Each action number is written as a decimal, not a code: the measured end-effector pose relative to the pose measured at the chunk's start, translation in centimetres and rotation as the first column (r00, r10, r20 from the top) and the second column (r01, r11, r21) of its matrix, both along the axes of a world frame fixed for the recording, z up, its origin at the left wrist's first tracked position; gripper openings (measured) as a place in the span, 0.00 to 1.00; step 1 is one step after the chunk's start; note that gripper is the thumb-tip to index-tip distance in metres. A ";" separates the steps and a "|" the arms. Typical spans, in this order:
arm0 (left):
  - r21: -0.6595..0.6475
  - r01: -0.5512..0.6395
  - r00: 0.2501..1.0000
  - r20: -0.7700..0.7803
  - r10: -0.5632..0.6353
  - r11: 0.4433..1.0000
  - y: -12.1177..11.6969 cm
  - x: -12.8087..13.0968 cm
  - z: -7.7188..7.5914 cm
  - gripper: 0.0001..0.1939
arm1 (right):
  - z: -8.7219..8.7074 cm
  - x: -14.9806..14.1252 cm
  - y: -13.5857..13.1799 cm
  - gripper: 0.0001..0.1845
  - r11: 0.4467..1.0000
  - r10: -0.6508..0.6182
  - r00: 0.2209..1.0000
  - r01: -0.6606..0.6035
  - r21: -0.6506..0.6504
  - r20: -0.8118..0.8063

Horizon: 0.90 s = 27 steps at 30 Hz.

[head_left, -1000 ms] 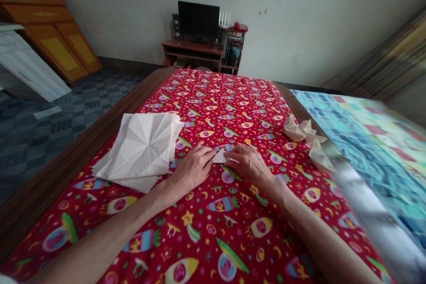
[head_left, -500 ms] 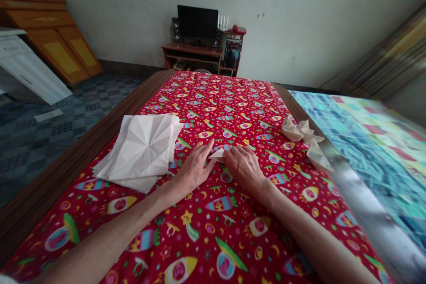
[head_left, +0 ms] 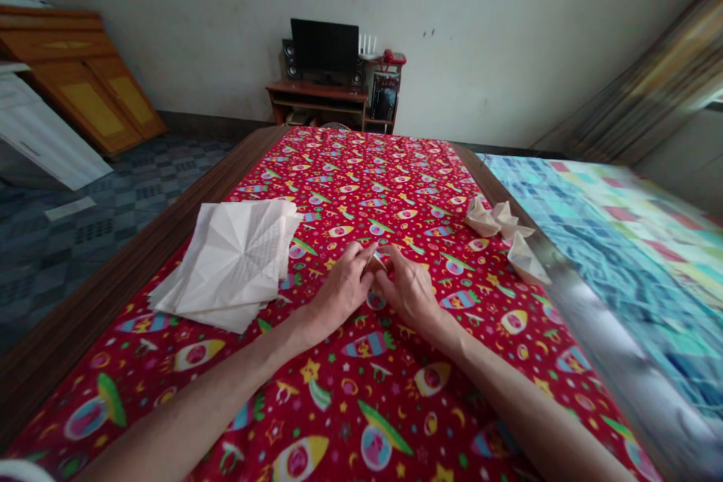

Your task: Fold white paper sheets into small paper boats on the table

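Observation:
A small folded piece of white paper [head_left: 375, 261] shows between my hands over the middle of the red patterned cloth; the fingers hide most of it. My left hand [head_left: 346, 280] pinches it from the left, thumb and fingertips together. From the right, my right hand [head_left: 410, 282] grips the same paper with curled fingers. To the left of my hands lies a stack of creased white paper sheets [head_left: 234, 256]. Several folded paper boats [head_left: 504, 220] stand near the cloth's right edge.
The red cloth [head_left: 361, 181] covers a dark wooden table. A bed with a blue checked sheet [head_left: 593, 241] adjoins it on the right. Against the far wall stand a monitor [head_left: 324, 45] and a small desk [head_left: 316, 93]; a wooden cabinet [head_left: 84, 75] is at the left.
The paper's white point that lay bare between my hands is now mostly covered. Both hands have come closer together, fingertips nearly meeting. The whole view has shifted slightly.

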<state>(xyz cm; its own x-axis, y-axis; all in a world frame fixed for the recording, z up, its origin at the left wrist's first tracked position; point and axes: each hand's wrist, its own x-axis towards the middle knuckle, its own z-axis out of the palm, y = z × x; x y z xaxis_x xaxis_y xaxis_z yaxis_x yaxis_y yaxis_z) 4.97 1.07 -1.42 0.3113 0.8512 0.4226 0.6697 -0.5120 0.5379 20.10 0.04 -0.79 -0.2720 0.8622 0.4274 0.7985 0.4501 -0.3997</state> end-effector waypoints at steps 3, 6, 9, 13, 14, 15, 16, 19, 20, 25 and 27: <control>-0.002 0.025 1.000 -0.001 -0.025 1.000 -0.2 0.1 -0.1 0.25 | 0.2 0.2 0.2 0.09 1.000 0.010 0.998 -0.011 0.008 0.059; -0.005 0.027 1.000 -0.005 -0.027 1.000 -0.1 -0.2 -0.3 0.24 | 0.5 0.3 0.3 0.08 1.000 -0.013 0.989 0.015 -0.009 0.147; -0.031 0.003 0.998 -0.061 -0.005 1.000 0.0 -0.6 -0.4 0.25 | 0.4 0.4 0.3 0.07 0.999 -0.022 0.972 0.028 -0.024 0.233; -0.015 -0.034 0.995 -0.098 0.032 0.999 0.0 -1.0 -0.7 0.23 | 0.0 0.8 0.1 0.05 0.999 -0.018 0.941 0.008 0.032 0.337; 0.002 -0.033 0.995 -0.093 0.033 0.999 0.0 -1.0 -0.7 0.20 | -0.1 1.0 0.1 0.05 0.999 -0.012 0.935 -0.003 0.043 0.353; 0.020 -0.027 0.995 -0.094 0.029 0.999 -0.1 -1.0 -0.8 0.17 | -0.1 1.1 0.0 0.05 0.999 0.002 0.930 -0.022 0.049 0.368; 0.036 -0.013 0.994 -0.104 0.017 0.999 -0.2 -1.1 -0.8 0.13 | -0.1 1.3 -0.1 0.06 0.997 0.024 0.922 -0.049 0.054 0.385; 0.074 0.083 0.981 -0.180 -0.069 0.994 -0.6 -1.3 -0.9 0.06 | 0.1 1.9 -0.4 0.07 0.986 0.108 0.879 -0.155 0.064 0.465; 0.090 0.122 0.973 -0.210 -0.101 0.988 -0.7 -1.4 -0.8 0.06 | 0.3 2.1 -0.5 0.08 0.980 0.133 0.859 -0.187 0.062 0.494; 0.145 0.256 0.901 -0.394 -0.181 0.956 -1.3 -1.9 0.0 0.09 | 0.9 3.2 -0.9 0.13 0.973 0.181 0.802 -0.231 0.016 0.569; 0.126 0.284 0.871 -0.449 -0.201 0.950 -1.4 -2.0 0.4 0.10 | 1.0 3.4 -1.0 0.13 0.971 0.191 0.800 -0.239 0.010 0.569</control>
